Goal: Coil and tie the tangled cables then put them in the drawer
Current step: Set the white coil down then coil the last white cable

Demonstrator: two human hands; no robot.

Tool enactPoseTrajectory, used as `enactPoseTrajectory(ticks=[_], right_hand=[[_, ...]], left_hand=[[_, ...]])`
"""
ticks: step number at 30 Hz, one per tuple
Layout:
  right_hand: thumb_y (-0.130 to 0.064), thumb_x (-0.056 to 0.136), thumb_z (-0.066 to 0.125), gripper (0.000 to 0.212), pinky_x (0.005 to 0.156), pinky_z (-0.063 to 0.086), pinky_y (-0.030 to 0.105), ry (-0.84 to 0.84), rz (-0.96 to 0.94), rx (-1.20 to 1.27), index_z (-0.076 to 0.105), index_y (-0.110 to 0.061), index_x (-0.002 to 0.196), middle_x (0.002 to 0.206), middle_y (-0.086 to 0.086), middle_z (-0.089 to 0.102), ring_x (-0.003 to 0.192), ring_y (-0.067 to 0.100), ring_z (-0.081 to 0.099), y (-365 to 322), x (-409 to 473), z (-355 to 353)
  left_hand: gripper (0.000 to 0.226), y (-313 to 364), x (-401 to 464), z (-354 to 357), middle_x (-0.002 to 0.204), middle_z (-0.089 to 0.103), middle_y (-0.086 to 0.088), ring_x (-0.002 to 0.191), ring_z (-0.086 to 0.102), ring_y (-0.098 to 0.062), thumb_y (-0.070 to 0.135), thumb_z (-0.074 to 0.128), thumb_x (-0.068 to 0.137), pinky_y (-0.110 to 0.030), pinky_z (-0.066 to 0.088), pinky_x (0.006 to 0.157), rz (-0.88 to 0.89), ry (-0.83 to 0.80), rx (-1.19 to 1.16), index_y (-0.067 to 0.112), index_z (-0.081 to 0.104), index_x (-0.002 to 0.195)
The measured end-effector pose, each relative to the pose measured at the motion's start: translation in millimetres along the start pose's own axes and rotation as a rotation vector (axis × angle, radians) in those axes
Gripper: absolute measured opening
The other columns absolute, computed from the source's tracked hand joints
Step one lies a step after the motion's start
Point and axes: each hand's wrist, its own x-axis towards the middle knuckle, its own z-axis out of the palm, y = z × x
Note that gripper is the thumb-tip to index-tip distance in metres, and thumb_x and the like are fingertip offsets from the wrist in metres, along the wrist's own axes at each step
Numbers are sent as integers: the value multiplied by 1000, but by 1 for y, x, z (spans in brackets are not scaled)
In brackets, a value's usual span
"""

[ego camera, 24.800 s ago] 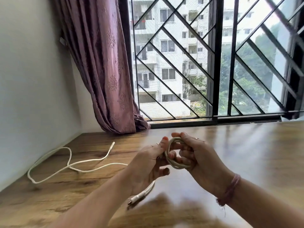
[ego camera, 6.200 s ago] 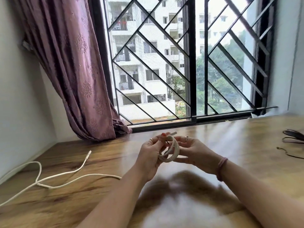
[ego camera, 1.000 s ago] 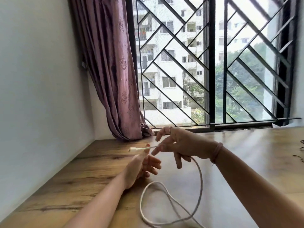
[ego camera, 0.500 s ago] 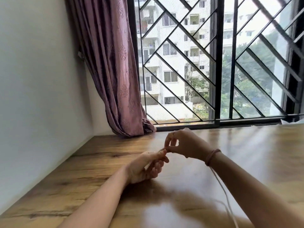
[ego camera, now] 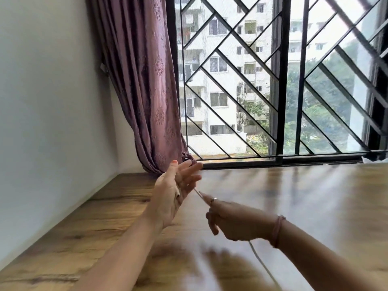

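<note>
A thin white cable (ego camera: 261, 261) runs taut from the fingers of my left hand down through my right hand, then trails off toward the bottom edge. My left hand (ego camera: 173, 191) is raised above the wooden table (ego camera: 310, 198), palm turned right, fingers and thumb straight; the cable meets its fingers, and how it is held there is hidden. My right hand (ego camera: 233, 222) is lower and to the right, blurred, with fingers curled round the cable. The drawer is out of view.
A white wall (ego camera: 52, 122) borders the table on the left. A mauve curtain (ego camera: 144, 91) hangs into the back corner beside a black window grille (ego camera: 279, 101).
My left hand has lifted and spread its fingers. My right hand has moved down and right, away from it, drawing the cable taut between them.
</note>
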Motion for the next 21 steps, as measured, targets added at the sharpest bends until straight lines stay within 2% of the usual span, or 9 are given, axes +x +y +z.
enactPoseTrajectory(ticks=[4,8,10,11,13,14,15,18,21], right_hand=[[-11,100,31,29,86,45,31,-22,-65,-317,50,3,117,103,18,62,96,31,59,-7,-17,2],[-4,96,40,28,68,47,13,-204,-119,-294,48,-1,123,107,10,67,60,-3,55,-18,-23,-7],[-5,98,38,29,62,53,19,-204,-135,-141,47,-7,126,100,3,65,51,0,53,-22,-25,-12],[-6,99,37,28,59,56,24,-159,-128,-53,50,-9,124,94,-1,62,51,2,54,-22,-26,-16],[-10,100,39,25,47,52,20,19,-119,46,58,-13,115,85,-8,58,47,4,52,-18,-27,-27],[-11,99,43,23,45,45,13,160,-145,22,63,-13,110,81,-11,59,44,3,50,-15,-27,-32],[-11,98,48,20,46,39,8,301,-189,-19,67,-13,104,75,-15,60,43,1,50,-12,-27,-38],[-15,89,64,12,51,34,4,590,-303,-95,74,-20,91,63,-18,64,51,-5,55,-4,-24,-46],[-23,83,71,8,49,33,3,782,-318,-108,76,-29,86,68,-19,67,49,-8,52,2,-21,-46]], left_hand=[[39,1,1,-6,117,69,-2,112,62,-11,31,31,103,-22,50,93,16,-19,108,7,49,128],[39,-4,-7,-1,113,70,10,63,42,5,36,33,100,-15,45,57,83,-42,532,13,51,126],[38,-2,-12,3,108,71,14,89,22,-4,38,32,100,-37,48,80,141,-86,724,19,49,128],[37,0,-14,6,106,71,16,99,54,6,38,32,99,-45,37,98,150,-115,773,23,48,129],[31,5,-16,9,99,72,18,103,37,5,41,31,99,-54,35,100,156,-154,821,34,53,120],[34,5,-17,9,94,73,15,86,65,7,46,32,96,-47,45,90,159,-156,846,35,55,119],[43,5,-16,8,91,73,9,59,52,7,53,32,94,-36,50,74,157,-158,877,32,55,123],[62,-2,-17,10,85,74,-14,96,69,-18,57,28,94,-21,49,80,56,-299,826,12,59,123],[84,-9,-20,13,54,68,-8,66,70,-9,61,24,91,-24,54,74,-13,-380,605,-13,60,109]])
